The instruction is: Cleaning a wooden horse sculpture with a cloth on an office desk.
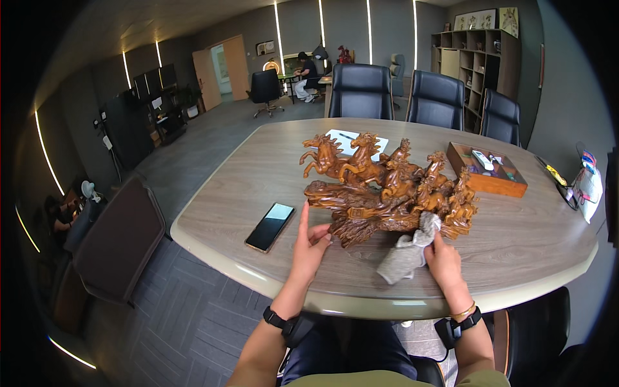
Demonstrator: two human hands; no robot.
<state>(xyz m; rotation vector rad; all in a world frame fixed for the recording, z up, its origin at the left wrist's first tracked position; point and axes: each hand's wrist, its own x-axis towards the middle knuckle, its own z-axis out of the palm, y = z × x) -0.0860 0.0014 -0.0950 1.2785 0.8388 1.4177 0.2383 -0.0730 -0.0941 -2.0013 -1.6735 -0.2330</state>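
Note:
A carved wooden sculpture of several galloping horses (367, 208) stands on the table in front of me, glossy brown, on a rough, root-like base. My left hand (311, 246) is at the base's left end, its index finger pointing up along the edge and its thumb and other fingers against the lower part. A grey cloth (404, 259) is pinched in my right hand (444, 263). The cloth's upper end touches the carving below the right-hand horses, while its lower end hangs loosely over the tabletop and looks slightly blurred.
Left of the carving lies a smartphone (271, 227). Behind it are white paper (379, 144) and a pen (346, 136). A compartmented wooden box (503, 183) holds a white remote (482, 159). A plastic bag (587, 191) stands far right. Black chairs (361, 92) line the table's far side.

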